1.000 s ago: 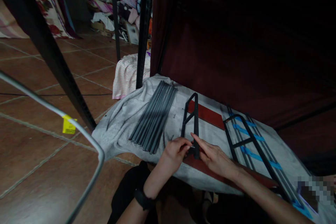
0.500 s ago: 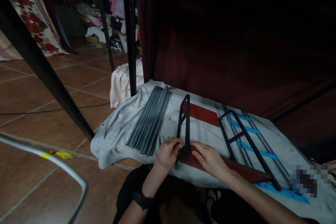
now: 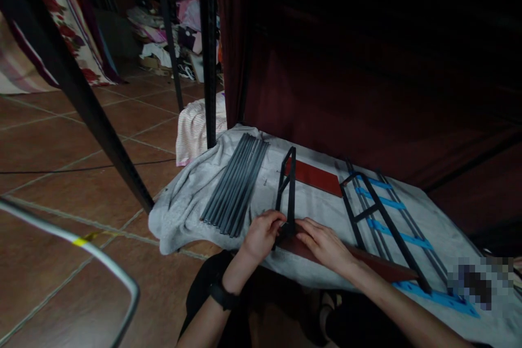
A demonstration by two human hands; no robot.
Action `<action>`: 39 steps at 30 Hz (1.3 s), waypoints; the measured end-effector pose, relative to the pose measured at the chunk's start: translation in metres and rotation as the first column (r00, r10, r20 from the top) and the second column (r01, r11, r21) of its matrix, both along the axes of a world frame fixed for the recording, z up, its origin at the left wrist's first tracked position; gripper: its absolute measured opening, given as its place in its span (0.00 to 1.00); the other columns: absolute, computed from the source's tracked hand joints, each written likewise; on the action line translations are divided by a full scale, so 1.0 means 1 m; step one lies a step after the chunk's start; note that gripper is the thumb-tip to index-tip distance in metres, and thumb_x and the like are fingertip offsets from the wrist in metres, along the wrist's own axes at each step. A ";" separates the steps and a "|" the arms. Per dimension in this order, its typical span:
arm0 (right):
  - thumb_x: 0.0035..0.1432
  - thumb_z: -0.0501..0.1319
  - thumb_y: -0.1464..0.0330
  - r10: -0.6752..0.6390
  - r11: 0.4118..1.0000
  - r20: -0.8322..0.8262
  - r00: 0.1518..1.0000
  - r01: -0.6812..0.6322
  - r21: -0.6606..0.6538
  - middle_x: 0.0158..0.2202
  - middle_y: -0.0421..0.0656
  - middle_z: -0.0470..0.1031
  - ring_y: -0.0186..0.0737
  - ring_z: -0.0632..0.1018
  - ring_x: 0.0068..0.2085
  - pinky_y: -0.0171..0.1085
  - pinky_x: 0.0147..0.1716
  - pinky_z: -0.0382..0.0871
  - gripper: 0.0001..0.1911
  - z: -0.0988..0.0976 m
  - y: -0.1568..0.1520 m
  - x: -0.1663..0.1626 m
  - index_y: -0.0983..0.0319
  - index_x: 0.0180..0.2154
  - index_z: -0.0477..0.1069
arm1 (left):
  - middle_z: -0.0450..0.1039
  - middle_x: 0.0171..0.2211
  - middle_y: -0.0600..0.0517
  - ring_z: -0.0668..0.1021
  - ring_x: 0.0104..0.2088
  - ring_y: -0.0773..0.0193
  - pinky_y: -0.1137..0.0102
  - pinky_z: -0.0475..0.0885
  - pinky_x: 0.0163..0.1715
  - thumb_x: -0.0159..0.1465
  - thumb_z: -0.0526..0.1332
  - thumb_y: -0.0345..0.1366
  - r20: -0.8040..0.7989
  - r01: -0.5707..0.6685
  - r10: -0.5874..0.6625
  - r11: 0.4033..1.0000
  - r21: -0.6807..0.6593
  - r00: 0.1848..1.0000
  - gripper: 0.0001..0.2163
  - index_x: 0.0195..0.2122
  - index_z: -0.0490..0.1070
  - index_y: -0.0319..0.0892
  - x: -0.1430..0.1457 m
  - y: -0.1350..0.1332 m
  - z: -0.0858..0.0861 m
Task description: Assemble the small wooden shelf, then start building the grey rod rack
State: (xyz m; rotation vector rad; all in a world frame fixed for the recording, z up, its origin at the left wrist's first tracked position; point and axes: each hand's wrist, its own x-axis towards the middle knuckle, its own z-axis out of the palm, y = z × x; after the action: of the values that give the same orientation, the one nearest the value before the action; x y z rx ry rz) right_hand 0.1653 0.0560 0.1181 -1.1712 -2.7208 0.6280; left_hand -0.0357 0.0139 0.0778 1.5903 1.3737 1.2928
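My left hand (image 3: 261, 235) is closed in a pinch at the near lower corner of a black metal side frame (image 3: 291, 190). Whatever lies between those fingertips is too small to make out. On the other side of that corner, my right hand (image 3: 324, 243) grips the end of a long reddish-brown board (image 3: 383, 265), thumb and fingers bent over its edge. The board runs to the right, up to a second black metal frame (image 3: 397, 239). Between the two frames, at the back, stretches another red board (image 3: 314, 178).
Several grey metal rods (image 3: 236, 185) lie side by side on a grey blanket (image 3: 175, 217). Blue pieces (image 3: 399, 237) with dark rods are at the right. A dark post (image 3: 93, 114) slants at the left, above a bent pale metal tube (image 3: 110, 266). Piled clothes (image 3: 187, 22) lie behind.
The whole view has shifted slightly, with the background moving a little to the right. Both hands stay at the same frame corner, the left pinched and the right on the board.
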 end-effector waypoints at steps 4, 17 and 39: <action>0.67 0.51 0.66 0.009 1.000 -0.019 1.000 -0.009 -0.026 0.49 0.45 0.76 0.43 0.77 0.49 0.41 0.50 0.70 0.16 0.001 0.003 0.000 0.56 0.53 0.70 | 0.74 0.27 0.54 0.75 0.27 0.67 0.73 0.69 0.31 0.62 0.54 0.27 0.049 0.022 -0.020 0.999 -0.029 0.999 0.10 0.35 0.75 0.42 0.000 0.005 -0.001; 0.65 0.54 0.65 -0.041 0.992 -0.112 0.993 0.027 -0.127 0.49 0.44 0.77 0.44 0.77 0.50 0.42 0.51 0.68 0.14 0.001 0.006 -0.001 0.57 0.49 0.72 | 0.77 0.29 0.52 0.77 0.30 0.65 0.73 0.70 0.35 0.61 0.54 0.26 -0.075 0.078 -0.078 0.997 -0.004 0.994 0.12 0.35 0.77 0.42 -0.002 0.006 0.008; 0.64 0.53 0.67 -0.153 0.987 -0.105 0.983 0.147 -0.064 0.45 0.40 0.79 0.44 0.80 0.45 0.43 0.46 0.68 0.24 0.001 -0.005 -0.004 0.52 0.60 0.54 | 0.74 0.23 0.53 0.74 0.24 0.67 0.73 0.69 0.27 0.51 0.68 0.34 0.554 -0.041 0.161 0.974 -0.223 0.817 0.05 0.26 0.76 0.39 0.016 0.016 -0.016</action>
State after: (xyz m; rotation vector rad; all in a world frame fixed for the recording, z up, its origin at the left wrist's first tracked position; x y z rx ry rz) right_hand 0.1611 0.0507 0.1187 -1.2993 -2.5111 0.7288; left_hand -0.0197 0.0301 0.0619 0.8872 1.1625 1.4831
